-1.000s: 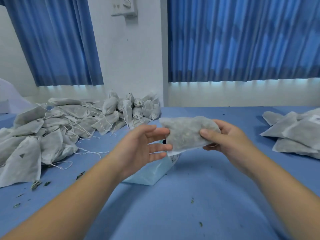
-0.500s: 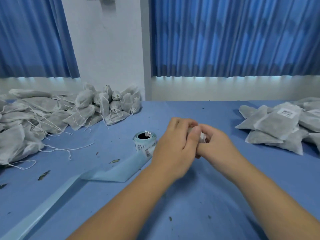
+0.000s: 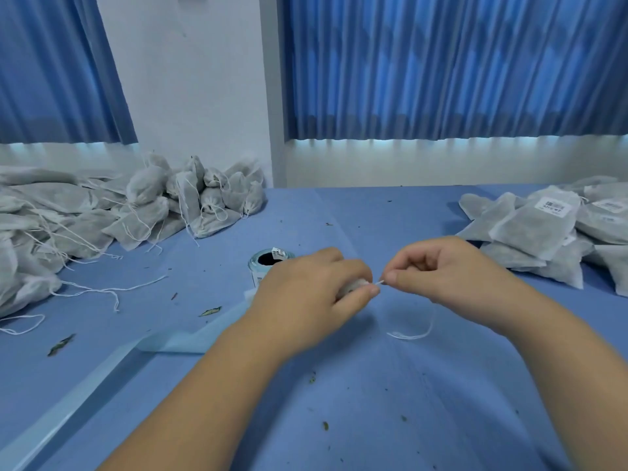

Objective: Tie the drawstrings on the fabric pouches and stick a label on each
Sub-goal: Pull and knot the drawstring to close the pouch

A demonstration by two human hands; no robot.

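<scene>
My left hand is curled round a grey fabric pouch, which it almost wholly hides; only the gathered neck shows. My right hand pinches the white drawstring just beside the pouch's neck, and the string's loop hangs down onto the blue table. Behind my left hand stands a roll of labels, its pale blue backing strip trailing toward the front left.
A big heap of unlabelled pouches with loose strings fills the left side of the table. A stack of labelled pouches lies at the right. Bits of dried leaf are scattered over the cloth. Blue curtains hang behind.
My hands came together around the pouch and then drew apart. The left hand now grips the bunched pouch while the right has pulled the drawstring out to the right.
</scene>
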